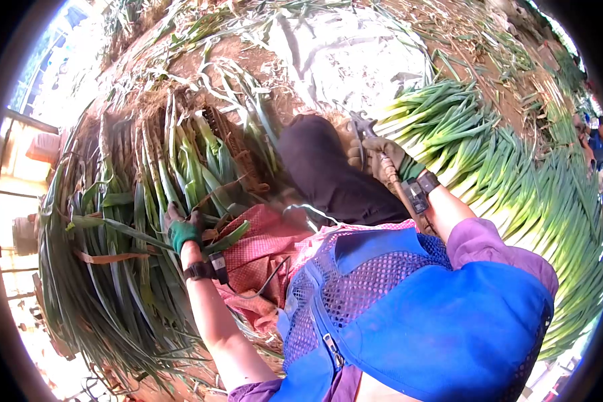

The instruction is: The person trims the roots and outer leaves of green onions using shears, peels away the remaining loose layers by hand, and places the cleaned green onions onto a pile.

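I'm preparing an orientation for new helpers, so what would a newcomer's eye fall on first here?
Probably the bright blue vest at the lower right of centre. Next, the glossy fan of green onions along the right, against the darker onion heap at left, where the gloved left hand is. Then the metal trigger gun in the gloved right hand, right of the dark-clad knee.

Stalk heap [120, 234] is noted left of person's leg [321, 167], second heap [529, 194] right of it, sheet [355, 53] spread on ground [506, 107] ahead of it.
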Available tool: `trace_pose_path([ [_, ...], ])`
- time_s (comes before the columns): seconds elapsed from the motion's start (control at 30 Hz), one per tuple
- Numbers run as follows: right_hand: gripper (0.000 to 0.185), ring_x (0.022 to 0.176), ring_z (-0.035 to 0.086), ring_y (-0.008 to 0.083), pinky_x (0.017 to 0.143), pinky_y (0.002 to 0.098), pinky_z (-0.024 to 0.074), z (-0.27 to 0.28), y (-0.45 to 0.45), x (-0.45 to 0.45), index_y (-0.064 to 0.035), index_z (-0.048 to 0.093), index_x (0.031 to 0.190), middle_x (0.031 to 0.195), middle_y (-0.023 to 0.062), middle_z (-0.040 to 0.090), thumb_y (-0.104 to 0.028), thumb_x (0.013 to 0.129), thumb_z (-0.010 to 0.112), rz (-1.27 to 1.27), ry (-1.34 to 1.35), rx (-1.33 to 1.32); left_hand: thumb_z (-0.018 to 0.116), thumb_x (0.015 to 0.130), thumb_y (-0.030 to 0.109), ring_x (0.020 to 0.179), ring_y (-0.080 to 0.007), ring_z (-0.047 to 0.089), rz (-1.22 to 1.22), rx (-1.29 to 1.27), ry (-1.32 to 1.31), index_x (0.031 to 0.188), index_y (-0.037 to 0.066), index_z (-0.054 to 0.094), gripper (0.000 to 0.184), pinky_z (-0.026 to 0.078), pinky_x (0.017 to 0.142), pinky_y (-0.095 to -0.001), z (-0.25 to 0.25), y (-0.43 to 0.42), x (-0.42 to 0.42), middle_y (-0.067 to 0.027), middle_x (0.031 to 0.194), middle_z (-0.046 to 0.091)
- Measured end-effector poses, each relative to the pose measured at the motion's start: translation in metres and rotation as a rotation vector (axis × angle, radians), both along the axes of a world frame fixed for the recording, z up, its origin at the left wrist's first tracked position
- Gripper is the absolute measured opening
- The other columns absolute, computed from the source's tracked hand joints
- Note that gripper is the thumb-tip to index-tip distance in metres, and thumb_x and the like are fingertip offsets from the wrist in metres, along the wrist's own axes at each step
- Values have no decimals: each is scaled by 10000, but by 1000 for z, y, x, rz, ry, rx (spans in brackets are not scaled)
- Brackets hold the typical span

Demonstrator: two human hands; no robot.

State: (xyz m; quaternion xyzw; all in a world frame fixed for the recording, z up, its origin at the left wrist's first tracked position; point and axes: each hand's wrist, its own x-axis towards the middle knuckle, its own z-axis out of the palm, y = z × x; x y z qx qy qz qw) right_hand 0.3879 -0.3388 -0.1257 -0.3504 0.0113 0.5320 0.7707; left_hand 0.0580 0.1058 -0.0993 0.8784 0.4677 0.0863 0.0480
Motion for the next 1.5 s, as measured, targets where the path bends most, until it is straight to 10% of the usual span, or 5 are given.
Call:
trace_pose_path([
  [0.33, 480, 1266, 516, 427, 769, 232, 619, 61, 109, -12, -17, 366, 1442, 1332, 280, 532, -67, 999, 545, 416, 273, 465, 781, 719, 221, 1028, -387, 669, 194, -206, 81, 1189, 40, 617, 530, 539, 867, -454, 26, 21, 14, -242, 1107, 686],
  [0.53, 438, 1069, 671, 339, 952, 467, 542, 40, 151, -42, -27, 514, 1337, 1186, 180, 666, -213, 957, 629, 422, 53, 273, 716, 719, 27, 823, -150, 661, 24, -613, -409, 1159, -1, 635, 449, 551, 721, -288, 27, 31, -61, -50, 954, 696],
  [0.73, 339, 794, 699, 257, 724, 430, 599, -9, 182, -78, 54, 601, 1109, 963, 164, 674, -138, 858, 724, 403, 106, -193, 821, 738, 407, 1135, -306, 643, 126, -373, -338, 1418, -24, 475, 876, 512, 962, -380, 52, 36, -23, -239, 1254, 644],
  [1.0, 275, 660, 602, 157, 619, 309, 516, -12, 178, -83, 44, 576, 1020, 816, 87, 608, -124, 832, 685, 342, -131, -113, 686, 748, 210, 1049, -373, 678, 324, -260, 86, 1110, 72, 665, 388, 528, 921, -437, 35, 39, 66, -193, 1096, 712],
  [1.5, 227, 631, 609, 140, 579, 276, 501, -35, 188, -96, -1, 646, 775, 754, 48, 625, -215, 800, 717, 485, -364, -193, 712, 854, 125, 722, -207, 652, 44, -203, 9, 1153, 23, 635, 325, 541, 627, -348, 269, 106, -42, -91, 902, 694],
])
